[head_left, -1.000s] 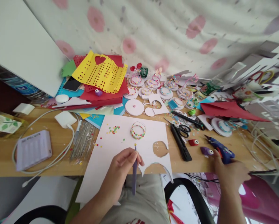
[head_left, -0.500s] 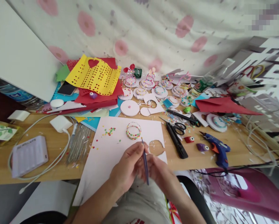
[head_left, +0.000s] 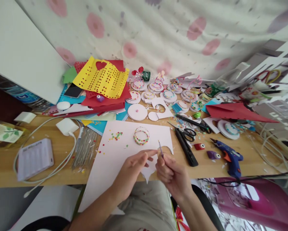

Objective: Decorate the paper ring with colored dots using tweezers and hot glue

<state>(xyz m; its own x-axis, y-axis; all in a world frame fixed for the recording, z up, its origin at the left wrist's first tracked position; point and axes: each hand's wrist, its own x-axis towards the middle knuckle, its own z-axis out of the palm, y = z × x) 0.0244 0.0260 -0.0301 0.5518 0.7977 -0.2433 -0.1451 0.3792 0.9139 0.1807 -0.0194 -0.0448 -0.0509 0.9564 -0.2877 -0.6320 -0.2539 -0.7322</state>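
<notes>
My right hand (head_left: 171, 173) is closed around a slim dark pointed tool (head_left: 161, 150), its thin tip standing up out of the fingers; whether it is tweezers or a craft knife I cannot make out. Close by on the left, my left hand (head_left: 131, 168) has its fingers stretched out, the index fingertip close to the tool. Both hands are above the near part of a white paper sheet (head_left: 105, 173). On that sheet lies a ring-shaped wreath (head_left: 141, 136) dotted with red, green and yellow bits. Small loose coloured bits (head_left: 116, 136) lie left of the wreath.
Black scissors (head_left: 189, 134), a black cutter (head_left: 186, 147) and a blue glue gun (head_left: 228, 157) lie to the right. Decorated white discs (head_left: 168, 95) crowd the back beside yellow paper (head_left: 101, 77). On the left are wire sticks (head_left: 84, 149), a white cable and a battery case (head_left: 35, 158).
My hands have moved apart. The tool, earlier held between both hands, is now in my right hand, farther right, and the left fingers have opened. The view has shifted slightly.
</notes>
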